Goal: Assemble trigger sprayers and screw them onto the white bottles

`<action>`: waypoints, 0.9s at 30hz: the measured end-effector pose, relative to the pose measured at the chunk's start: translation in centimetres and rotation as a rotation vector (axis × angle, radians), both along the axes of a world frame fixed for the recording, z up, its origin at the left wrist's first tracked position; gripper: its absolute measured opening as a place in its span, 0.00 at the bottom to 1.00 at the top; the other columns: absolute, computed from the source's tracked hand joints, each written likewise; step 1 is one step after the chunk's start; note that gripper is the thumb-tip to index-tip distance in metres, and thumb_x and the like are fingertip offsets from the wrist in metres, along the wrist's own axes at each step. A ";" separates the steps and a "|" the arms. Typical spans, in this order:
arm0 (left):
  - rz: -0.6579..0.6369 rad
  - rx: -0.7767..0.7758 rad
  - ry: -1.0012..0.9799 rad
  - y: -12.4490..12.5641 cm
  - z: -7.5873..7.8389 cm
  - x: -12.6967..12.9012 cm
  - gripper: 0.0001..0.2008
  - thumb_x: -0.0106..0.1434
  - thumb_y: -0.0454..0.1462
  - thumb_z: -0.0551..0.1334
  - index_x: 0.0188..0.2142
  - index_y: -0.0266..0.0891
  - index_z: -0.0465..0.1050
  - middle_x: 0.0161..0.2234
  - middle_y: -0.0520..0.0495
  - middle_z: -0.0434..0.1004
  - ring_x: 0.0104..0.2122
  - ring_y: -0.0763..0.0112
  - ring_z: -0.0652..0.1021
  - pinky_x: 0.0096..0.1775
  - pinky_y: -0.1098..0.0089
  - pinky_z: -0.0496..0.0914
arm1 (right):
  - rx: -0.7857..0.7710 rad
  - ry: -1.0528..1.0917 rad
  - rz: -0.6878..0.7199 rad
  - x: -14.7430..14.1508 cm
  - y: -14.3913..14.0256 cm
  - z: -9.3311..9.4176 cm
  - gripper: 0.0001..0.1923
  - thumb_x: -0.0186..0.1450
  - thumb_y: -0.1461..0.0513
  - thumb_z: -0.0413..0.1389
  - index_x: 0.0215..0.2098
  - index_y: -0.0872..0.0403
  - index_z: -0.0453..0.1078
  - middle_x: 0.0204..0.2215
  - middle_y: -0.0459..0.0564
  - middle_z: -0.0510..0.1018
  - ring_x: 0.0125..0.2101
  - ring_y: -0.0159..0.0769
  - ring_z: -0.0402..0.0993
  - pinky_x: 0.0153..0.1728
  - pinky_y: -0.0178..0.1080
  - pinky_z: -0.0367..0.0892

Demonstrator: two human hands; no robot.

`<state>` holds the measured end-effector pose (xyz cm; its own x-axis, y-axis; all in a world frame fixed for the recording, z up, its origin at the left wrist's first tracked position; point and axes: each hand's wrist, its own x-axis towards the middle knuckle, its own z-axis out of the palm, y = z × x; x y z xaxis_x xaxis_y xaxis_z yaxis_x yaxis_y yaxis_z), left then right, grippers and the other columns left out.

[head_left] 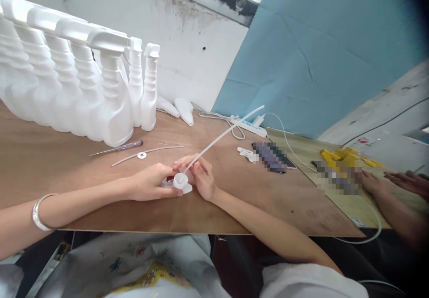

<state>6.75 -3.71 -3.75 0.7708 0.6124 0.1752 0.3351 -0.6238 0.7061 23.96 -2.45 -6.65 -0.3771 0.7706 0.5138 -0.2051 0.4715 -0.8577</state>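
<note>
While left hand [152,182] grips sprayer head [179,182], right hand [201,177] pinches tube [228,132].

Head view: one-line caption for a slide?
Left hand steadies a white sprayer head on the wooden table while right hand holds its dip tube.

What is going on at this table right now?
A person seated at a wooden table holds a white spray head with the left hand, while the right hand pinches a long white tube at its cap. A row of white spray bottles stands behind, with a screwdriver in front. Another person's hands rest at the right.
</note>
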 end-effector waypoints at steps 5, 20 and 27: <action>0.026 0.016 0.060 0.0 0.2 0.1 0.13 0.57 0.44 0.56 0.27 0.34 0.65 0.24 0.54 0.66 0.24 0.77 0.65 0.27 0.77 0.56 | -0.155 -0.157 -0.236 1.2 4.8 -1.0 0.20 0.63 0.50 0.41 0.48 0.50 0.59 0.50 0.51 0.67 0.49 0.35 0.65 0.50 0.44 0.60; 0.012 -0.013 0.065 0.0 0.2 -0.1 0.10 0.58 0.41 0.56 0.29 0.35 0.64 0.26 0.54 0.66 0.26 0.77 0.65 0.28 0.77 0.56 | -0.064 -1.263 -0.755 3.0 19.9 -2.1 0.41 0.58 0.41 0.41 0.56 0.64 0.52 0.58 0.65 0.53 0.59 0.49 0.44 0.55 0.50 0.42; 0.004 -0.021 0.059 0.0 0.1 -0.1 0.11 0.58 0.42 0.56 0.29 0.34 0.65 0.26 0.54 0.67 0.26 0.76 0.66 0.28 0.77 0.57 | -0.070 -1.249 -0.856 2.1 21.9 -1.8 0.35 0.58 0.42 0.41 0.49 0.60 0.61 0.52 0.64 0.63 0.54 0.52 0.55 0.51 0.55 0.47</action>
<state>6.68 -3.73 -3.61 0.7772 0.6183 0.1166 0.3784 -0.6074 0.6984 26.07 19.46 -8.42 0.0306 0.9855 0.1669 0.9556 0.0202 -0.2940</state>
